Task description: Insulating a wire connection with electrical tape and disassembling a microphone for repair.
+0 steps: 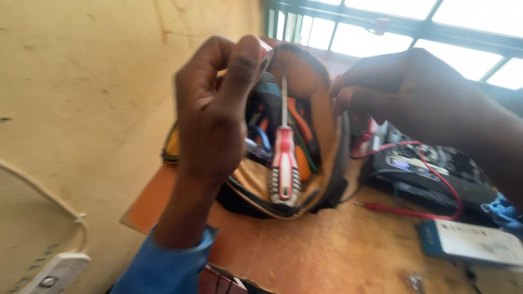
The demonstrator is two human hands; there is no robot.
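Observation:
An open tool bag with a tan lining lies on a brown wooden table. My left hand grips the bag's left rim and pulls it open. My right hand holds the right rim. A screwdriver with a red and white handle lies inside, shaft pointing away from me. Other tools with orange and blue handles are packed behind it, partly hidden by my left hand.
A red probe with its wire lies right of the bag, next to a black electronic device. A blue and white box sits near the right edge. A white power strip hangs on the yellow wall at lower left. Window bars run above.

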